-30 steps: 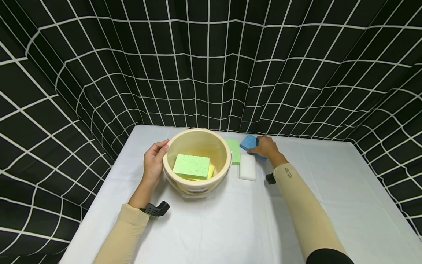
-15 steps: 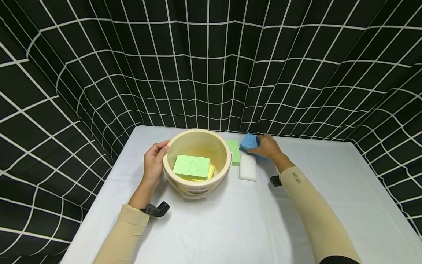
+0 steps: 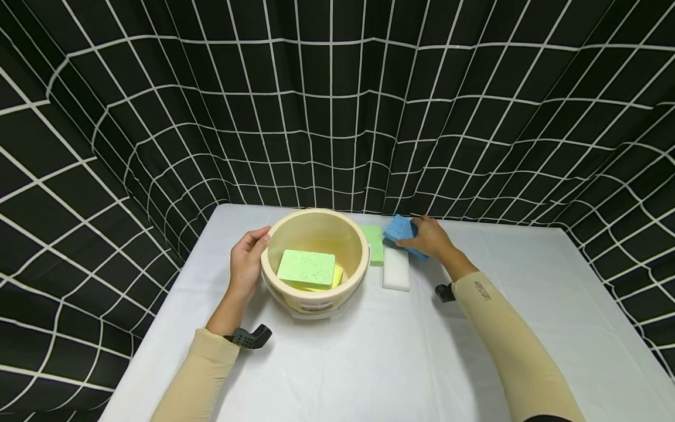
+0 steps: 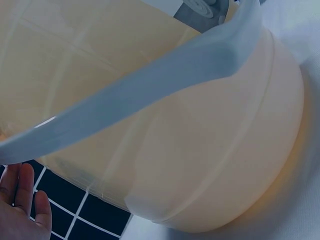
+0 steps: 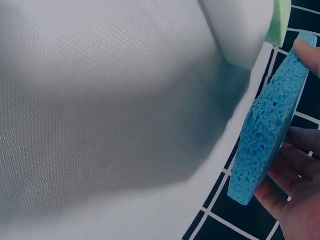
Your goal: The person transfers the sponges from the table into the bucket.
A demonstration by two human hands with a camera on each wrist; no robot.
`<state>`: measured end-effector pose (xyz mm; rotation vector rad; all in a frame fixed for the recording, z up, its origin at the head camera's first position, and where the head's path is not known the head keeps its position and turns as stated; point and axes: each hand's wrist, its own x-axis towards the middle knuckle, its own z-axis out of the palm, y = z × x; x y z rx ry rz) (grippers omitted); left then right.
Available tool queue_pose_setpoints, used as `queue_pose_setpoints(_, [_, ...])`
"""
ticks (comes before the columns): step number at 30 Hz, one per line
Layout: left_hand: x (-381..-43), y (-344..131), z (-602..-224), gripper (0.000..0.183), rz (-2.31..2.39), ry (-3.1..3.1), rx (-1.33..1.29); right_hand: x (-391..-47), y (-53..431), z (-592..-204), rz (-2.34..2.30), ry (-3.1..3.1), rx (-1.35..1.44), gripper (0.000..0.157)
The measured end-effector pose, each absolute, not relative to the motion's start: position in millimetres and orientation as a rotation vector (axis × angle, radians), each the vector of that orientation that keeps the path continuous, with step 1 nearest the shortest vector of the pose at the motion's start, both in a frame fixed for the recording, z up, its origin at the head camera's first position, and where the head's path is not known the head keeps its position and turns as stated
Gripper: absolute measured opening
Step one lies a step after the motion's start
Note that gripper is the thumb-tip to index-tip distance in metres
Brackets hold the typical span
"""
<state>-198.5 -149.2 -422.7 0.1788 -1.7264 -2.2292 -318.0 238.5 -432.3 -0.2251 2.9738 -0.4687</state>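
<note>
A cream bucket [image 3: 316,305] stands on the table, with a speckled green sponge [image 3: 306,266] and a yellow sponge [image 3: 337,274] partly under it inside. My left hand [image 3: 245,261] holds the bucket at the left side of its rim. In the left wrist view the fingers of that hand [image 4: 25,202] show below the bucket's grey handle [image 4: 150,82]. My right hand [image 3: 432,239] grips a blue sponge [image 3: 399,230] between thumb and fingers. The right wrist view shows this blue sponge [image 5: 270,125] tilted and raised off the tabletop.
A white sponge [image 3: 396,271] lies right of the bucket. Behind it, a light green sponge [image 3: 375,246] sits close to the bucket's right side. A white cloth [image 3: 369,363] covers the table. Black curtains with a white grid [image 3: 332,117] hang behind it and at the sides.
My right forearm has swung outward to the right, and the blue sponge has tilted slightly in the right hand. The left hand and the bucket have not moved.
</note>
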Motion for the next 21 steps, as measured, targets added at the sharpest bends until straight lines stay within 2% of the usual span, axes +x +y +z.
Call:
queue_pose_setpoints(10, [-196.3,-148.9,-425.8,0.029,-2.225,-1.756,0.186,-308.8,238.5,-425.0,-0.583,2.978,-0.241,0.090])
queue_pose_setpoints(21, [-198.6,-150.0,-423.3,0.024,-2.231,-1.728,0.187,-302.3,232.1,-404.6,-0.605,3.049,-0.369,0.085])
